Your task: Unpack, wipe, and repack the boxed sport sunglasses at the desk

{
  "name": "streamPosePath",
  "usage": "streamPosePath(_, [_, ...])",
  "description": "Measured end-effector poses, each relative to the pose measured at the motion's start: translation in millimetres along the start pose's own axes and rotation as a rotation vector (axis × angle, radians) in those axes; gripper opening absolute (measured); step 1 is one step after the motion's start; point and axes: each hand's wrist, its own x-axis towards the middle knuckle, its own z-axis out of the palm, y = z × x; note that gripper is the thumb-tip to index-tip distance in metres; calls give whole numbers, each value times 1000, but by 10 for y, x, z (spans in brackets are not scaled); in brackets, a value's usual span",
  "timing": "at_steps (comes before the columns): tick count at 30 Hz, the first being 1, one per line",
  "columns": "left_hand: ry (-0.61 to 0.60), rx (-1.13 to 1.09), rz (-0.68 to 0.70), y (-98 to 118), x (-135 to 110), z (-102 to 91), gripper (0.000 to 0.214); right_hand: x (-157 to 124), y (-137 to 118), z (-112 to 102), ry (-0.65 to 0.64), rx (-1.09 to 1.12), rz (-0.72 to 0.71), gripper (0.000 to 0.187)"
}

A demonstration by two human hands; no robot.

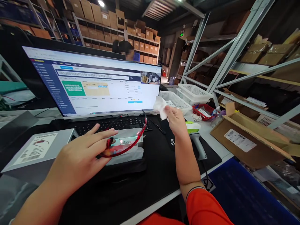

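My left hand (81,161) holds a translucent red curved band (131,147) between thumb and fingers, the other fingers stretched out. The band has dark ends and loops to the right above the desk; I cannot tell its exact kind. Beneath it lie an opened pale box (138,139) and crumpled white wrapping (131,156). To the right, my right hand (174,117) is raised in front of the monitor's right edge, pinching a crumpled white tissue (160,107). Tissue and band are apart.
A monitor (100,90) stands behind a black keyboard (82,125). At left lies a grey box (58,139) with a printed label. A barcode scanner (198,143), white baskets (194,92), a red basket (202,113) and an open carton (243,137) are right. A person (125,50) is beyond.
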Motion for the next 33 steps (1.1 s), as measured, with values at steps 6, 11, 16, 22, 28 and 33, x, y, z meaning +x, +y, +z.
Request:
streamPosePath(6, [-6, -37, -16, 14, 15, 90, 19, -108, -101, 160, -23, -49, -231, 65])
streamPosePath(11, [-84, -19, 41, 8, 26, 91, 16, -299, -309, 318, -353, -268, -393, 53])
streamPosePath(16, [-114, 38, 94, 39, 14, 121, 27, -422, -550, 401, -908, -449, -339, 36])
streamPosePath(22, [-146, 102, 83, 125, -10, 222, 30, -463, -474, 552, -963, -469, -274, 45])
streamPosePath(28, [-139, 129, 106, 109, -2, 236, 30, -546, -369, 686, -750, -447, -210, 35])
streamPosePath(33, [-107, 138, 121, 114, 37, 97, 27, -306, -322, 380, -907, -351, -185, 17])
